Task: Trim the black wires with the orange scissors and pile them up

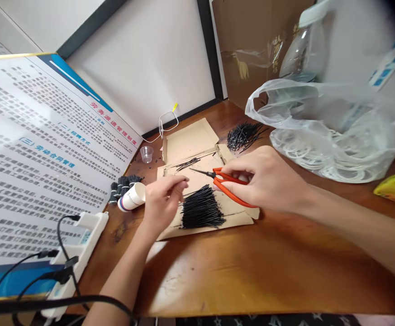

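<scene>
My right hand (263, 179) is closed around the orange handles of small pliers or snips (229, 186), whose thin dark tip points left over flattened cardboard (192, 140). Left of that tip is my left hand (165, 199), its thumb and fingertips pinched together; anything between them is too small to make out. A dense bundle of short black pieces (202, 207) lies on the cardboard just below and between the hands. A few loose black pieces (187, 164) rest farther up on the cardboard.
Behind my right hand is a black pile (243, 136). A clear bag of white loops (333, 149) and a bottle (304, 54) stand right. Leftward are a tipped paper cup (132, 197), black bundles (118, 188), a small plastic cup (146, 154) and a power strip (82, 253).
</scene>
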### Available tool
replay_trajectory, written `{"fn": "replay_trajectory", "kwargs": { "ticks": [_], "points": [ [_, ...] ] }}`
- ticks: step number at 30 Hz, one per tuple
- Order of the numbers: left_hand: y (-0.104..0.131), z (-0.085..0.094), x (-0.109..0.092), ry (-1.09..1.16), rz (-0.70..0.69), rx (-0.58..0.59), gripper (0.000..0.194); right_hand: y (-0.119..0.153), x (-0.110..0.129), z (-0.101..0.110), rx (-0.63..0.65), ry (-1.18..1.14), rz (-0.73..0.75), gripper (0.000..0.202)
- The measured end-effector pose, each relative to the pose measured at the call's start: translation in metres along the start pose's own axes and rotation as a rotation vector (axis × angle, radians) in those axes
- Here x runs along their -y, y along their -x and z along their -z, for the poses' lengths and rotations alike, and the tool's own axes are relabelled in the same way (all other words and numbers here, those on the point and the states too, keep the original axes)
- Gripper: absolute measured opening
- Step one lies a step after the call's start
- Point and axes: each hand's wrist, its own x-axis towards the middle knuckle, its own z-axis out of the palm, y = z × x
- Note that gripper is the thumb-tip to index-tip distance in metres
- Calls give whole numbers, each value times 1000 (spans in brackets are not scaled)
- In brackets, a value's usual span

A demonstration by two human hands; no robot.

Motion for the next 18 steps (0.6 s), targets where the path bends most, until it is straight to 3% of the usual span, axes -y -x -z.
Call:
{"fn": "replay_trajectory", "kwargs": {
  "ticks": [3, 7, 12, 15, 18],
  "points": [
    [-13, -5, 17, -208, 72, 36, 11, -2, -1, 3, -74, -45, -94, 34],
    [-40, -29, 41, -464, 125, 246, 18, -3, -5, 6, -126, -40, -158, 29],
    [-81, -54, 61, -538, 200, 283, 18, -5, -9, 7, -126, -61, -199, 27],
    [-85, -50, 47, -536, 197, 270, 12, -6, -10, 8, -130, -53, -209, 24],
    [-61, -31, -4, -376, 41, 212, 7, -5, -9, 11, -160, -75, -234, 25]
  ]
}}
